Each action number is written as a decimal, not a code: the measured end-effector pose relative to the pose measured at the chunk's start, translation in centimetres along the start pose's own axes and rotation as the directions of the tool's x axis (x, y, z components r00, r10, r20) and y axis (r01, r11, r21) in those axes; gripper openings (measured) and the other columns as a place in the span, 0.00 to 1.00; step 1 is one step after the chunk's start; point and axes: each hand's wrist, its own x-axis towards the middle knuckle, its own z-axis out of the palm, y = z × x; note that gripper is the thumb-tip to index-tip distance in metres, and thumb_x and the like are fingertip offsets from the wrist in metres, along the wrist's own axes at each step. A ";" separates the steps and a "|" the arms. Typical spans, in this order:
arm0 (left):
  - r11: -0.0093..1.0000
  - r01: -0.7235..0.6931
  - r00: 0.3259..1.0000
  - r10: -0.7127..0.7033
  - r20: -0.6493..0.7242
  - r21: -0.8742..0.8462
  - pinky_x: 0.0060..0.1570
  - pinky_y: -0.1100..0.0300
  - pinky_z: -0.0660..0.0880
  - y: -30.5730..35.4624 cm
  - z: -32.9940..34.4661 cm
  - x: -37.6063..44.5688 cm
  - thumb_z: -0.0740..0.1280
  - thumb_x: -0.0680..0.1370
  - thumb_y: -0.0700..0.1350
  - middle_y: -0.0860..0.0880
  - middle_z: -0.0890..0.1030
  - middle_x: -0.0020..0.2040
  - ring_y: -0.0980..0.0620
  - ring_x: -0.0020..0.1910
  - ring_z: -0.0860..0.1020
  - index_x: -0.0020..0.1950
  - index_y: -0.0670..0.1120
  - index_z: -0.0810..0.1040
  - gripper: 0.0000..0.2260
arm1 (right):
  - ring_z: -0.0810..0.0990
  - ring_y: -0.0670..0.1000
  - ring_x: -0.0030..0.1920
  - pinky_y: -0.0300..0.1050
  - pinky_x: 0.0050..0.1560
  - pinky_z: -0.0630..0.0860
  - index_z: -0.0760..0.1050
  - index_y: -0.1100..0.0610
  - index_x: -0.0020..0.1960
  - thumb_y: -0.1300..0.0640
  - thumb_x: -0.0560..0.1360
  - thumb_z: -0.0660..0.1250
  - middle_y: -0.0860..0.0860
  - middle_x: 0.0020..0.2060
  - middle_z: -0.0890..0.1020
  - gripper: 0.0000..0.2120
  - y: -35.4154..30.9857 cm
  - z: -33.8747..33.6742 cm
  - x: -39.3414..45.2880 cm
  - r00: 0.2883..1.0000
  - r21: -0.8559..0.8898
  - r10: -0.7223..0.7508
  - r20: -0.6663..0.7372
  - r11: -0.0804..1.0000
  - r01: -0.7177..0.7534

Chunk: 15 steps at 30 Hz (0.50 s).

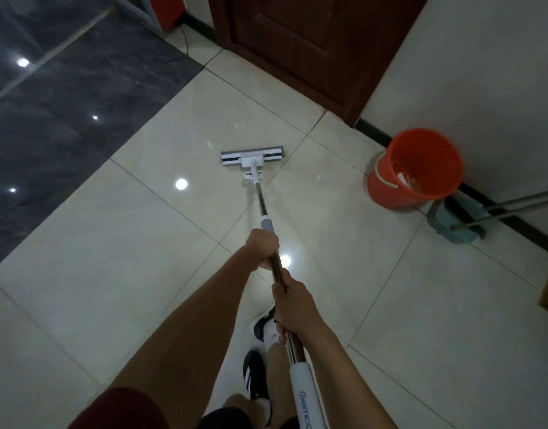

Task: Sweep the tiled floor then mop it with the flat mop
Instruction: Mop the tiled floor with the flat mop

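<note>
We clench the flat mop point(260, 193) handle with left hand point(263, 247) ahead of right hand point(292, 305). Its head lies flat on open cream tiled floor point(142, 243), well apart from the orange bucket point(415, 168) by the wall point(483, 72).

The single wide-angle camera sits on my head, looking forward and steeply down my bare arms. Near, it catches my knees and shoes; far, it reaches the dark brown wooden door point(300, 48) past the glossy cream-tiled floor point(118, 243).
</note>
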 end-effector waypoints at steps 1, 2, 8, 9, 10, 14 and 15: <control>1.000 0.006 1.000 -0.006 0.012 -0.003 0.28 0.58 0.79 -1.6 0.2 -1.3 0.59 0.80 0.36 0.41 0.77 0.48 0.48 0.32 0.79 0.39 0.47 0.69 0.11 | 0.73 0.46 0.28 0.37 0.28 0.71 0.69 0.56 0.67 0.56 0.84 0.54 0.50 0.34 0.74 0.14 1.3 1.1 -1.4 1.000 0.002 0.008 0.006 1.000 -0.008; 1.000 0.004 1.000 -0.004 0.019 -0.020 0.28 0.58 0.79 -3.3 0.4 -2.2 0.59 0.80 0.36 0.41 0.78 0.47 0.47 0.33 0.79 0.39 0.47 0.69 0.10 | 0.73 0.46 0.28 0.35 0.27 0.71 0.69 0.56 0.67 0.57 0.84 0.54 0.49 0.34 0.74 0.14 2.3 2.1 -2.6 1.000 0.005 0.014 -0.008 1.000 -0.014; 0.980 0.136 0.991 -0.134 0.024 -0.147 0.43 0.43 0.83 -11.6 1.8 -7.0 0.64 0.77 0.32 0.36 0.80 0.38 0.38 0.38 0.82 0.44 0.35 0.77 0.04 | 0.72 0.42 0.29 0.30 0.29 0.67 0.67 0.56 0.71 0.56 0.84 0.55 0.46 0.33 0.74 0.16 8.7 6.9 -8.6 1.000 -0.062 0.009 -0.022 0.998 -0.010; 0.978 0.140 0.990 -0.137 0.032 -0.153 0.44 0.43 0.83 -12.5 2.2 -7.8 0.64 0.77 0.32 0.37 0.80 0.37 0.38 0.37 0.82 0.44 0.35 0.77 0.04 | 0.73 0.42 0.29 0.31 0.30 0.68 0.67 0.55 0.71 0.56 0.84 0.55 0.46 0.34 0.74 0.16 9.7 7.2 -9.5 1.000 -0.071 0.011 -0.022 0.997 -0.013; 0.977 0.139 0.990 -0.134 0.037 -0.165 0.45 0.42 0.83 -13.5 2.6 -8.5 0.64 0.77 0.32 0.37 0.80 0.37 0.39 0.37 0.81 0.44 0.35 0.77 0.04 | 0.73 0.42 0.30 0.31 0.31 0.68 0.67 0.55 0.72 0.55 0.84 0.55 0.46 0.34 0.74 0.17 10.6 7.4 -10.4 1.000 -0.087 0.008 -0.021 0.996 -0.010; 0.979 0.113 0.994 -0.110 0.026 -0.168 0.45 0.40 0.83 -16.9 4.9 -11.7 0.64 0.78 0.34 0.38 0.80 0.37 0.39 0.37 0.82 0.45 0.36 0.77 0.04 | 0.76 0.47 0.36 0.42 0.42 0.79 0.66 0.54 0.73 0.55 0.84 0.56 0.47 0.38 0.75 0.18 14.1 7.7 -13.5 1.000 -0.106 0.009 0.003 0.994 -0.009; 0.979 0.111 0.994 -0.109 0.022 -0.169 0.44 0.40 0.83 -17.8 5.5 -12.7 0.63 0.78 0.34 0.38 0.81 0.37 0.40 0.37 0.82 0.44 0.36 0.77 0.04 | 0.77 0.49 0.39 0.46 0.47 0.80 0.66 0.53 0.73 0.55 0.84 0.55 0.48 0.39 0.76 0.18 15.0 7.7 -14.4 1.000 -0.106 0.018 0.009 0.994 -0.017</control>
